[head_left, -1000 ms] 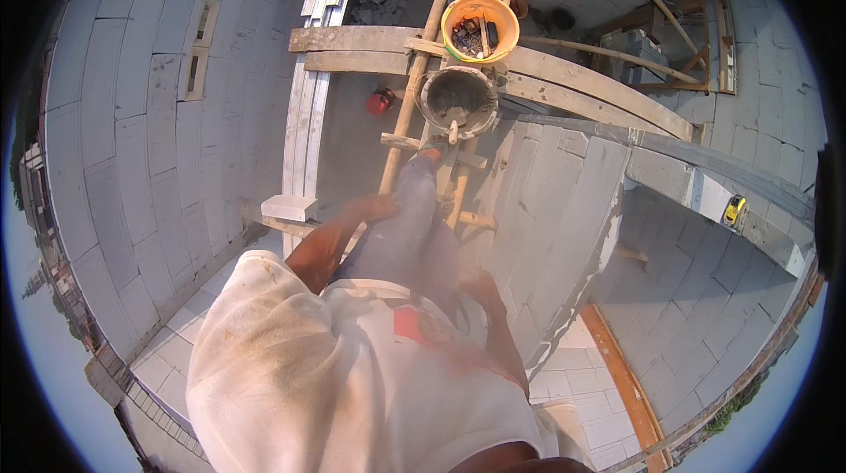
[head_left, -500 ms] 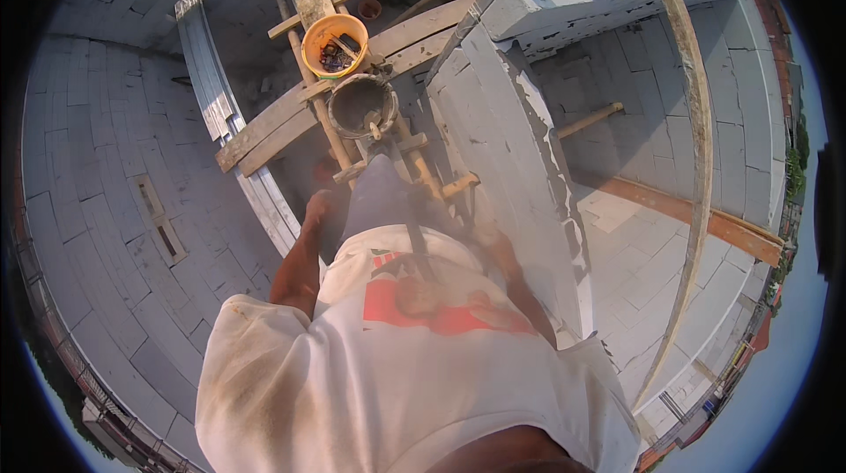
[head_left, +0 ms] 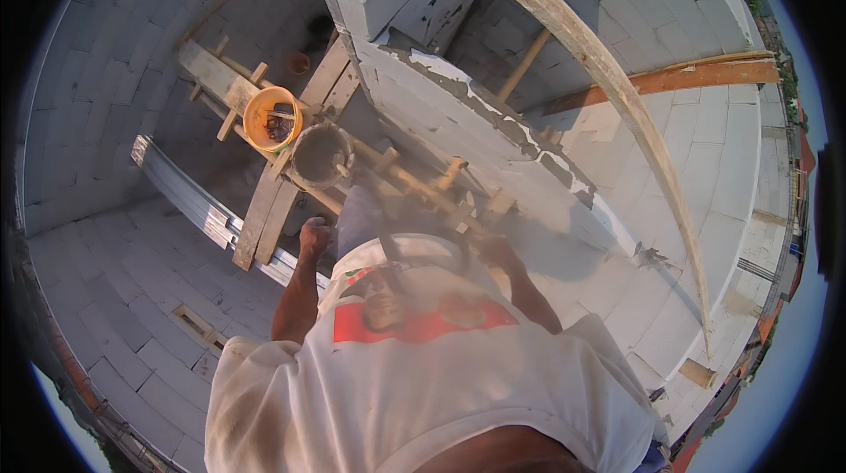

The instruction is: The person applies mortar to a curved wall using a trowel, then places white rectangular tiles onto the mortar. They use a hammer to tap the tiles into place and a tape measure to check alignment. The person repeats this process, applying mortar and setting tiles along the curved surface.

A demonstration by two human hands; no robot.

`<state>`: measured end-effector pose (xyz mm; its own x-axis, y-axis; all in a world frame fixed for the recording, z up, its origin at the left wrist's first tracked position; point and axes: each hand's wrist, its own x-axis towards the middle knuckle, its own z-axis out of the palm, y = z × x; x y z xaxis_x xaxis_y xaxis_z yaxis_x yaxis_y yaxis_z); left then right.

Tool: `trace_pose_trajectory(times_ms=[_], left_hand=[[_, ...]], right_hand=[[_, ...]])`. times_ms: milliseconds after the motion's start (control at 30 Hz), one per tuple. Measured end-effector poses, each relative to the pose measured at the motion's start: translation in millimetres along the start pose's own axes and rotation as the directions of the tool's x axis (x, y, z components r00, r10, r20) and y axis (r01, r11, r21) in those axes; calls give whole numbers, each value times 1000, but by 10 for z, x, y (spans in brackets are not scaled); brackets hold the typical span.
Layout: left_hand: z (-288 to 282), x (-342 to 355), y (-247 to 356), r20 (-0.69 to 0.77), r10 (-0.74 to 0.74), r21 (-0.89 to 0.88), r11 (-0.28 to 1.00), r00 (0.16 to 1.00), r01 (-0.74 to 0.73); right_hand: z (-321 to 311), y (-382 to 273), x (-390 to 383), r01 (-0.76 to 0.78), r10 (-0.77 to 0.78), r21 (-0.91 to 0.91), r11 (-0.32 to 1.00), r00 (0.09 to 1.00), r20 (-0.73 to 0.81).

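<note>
My left hand [head_left: 315, 235] hangs beside my leg with its fingers curled in and nothing visible in them. My right hand [head_left: 495, 250] is low on my other side, near the wooden scaffold poles; haze and blur hide its fingers. In front of me a dark mortar bucket [head_left: 319, 154] stands on the scaffold, with grey residue on its rim and a tool handle [head_left: 342, 165] at its right side. Touching it on the far left is an orange bucket [head_left: 249, 121] with small dark items and a stick inside.
Wooden planks [head_left: 264, 209] cross the scaffold. Metal profiles [head_left: 189, 200] lie at the left. On the right rises a pale block wall [head_left: 441, 90] with a rough mortar top, and a long timber pole [head_left: 608, 77] slants past it. An orange-brown board [head_left: 661, 84] lies farther right.
My view and body have turned to the right, so the buckets and scaffold now sit farther left. The yellow tape measure on the wall has left the view. Neither hand has visibly picked anything up.
</note>
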<state>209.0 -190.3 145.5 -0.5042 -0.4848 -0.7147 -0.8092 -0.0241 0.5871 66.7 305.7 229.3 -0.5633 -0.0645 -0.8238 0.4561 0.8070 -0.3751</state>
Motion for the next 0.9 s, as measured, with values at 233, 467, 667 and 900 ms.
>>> trace_pose_trajectory(times_ms=[233,467,667,900], left_hand=[[-66,335,-23,244,405,276,842,881,-463],[540,242,-112,120,280,125,948,952,-294],[857,370,-636,-116,-70,-368,930,991,23],[1125,1693,-1769,13,-554,-929,302,832,215]], right_hand=[[75,-80,141,66,-65,-33,997,997,44],[298,-786,735,313,-263,-231,921,939,222],[1150,-1853,1904,499,-354,-390,774,852,386],[3251,-3128,3329,396,-143,-514,761,875,463]])
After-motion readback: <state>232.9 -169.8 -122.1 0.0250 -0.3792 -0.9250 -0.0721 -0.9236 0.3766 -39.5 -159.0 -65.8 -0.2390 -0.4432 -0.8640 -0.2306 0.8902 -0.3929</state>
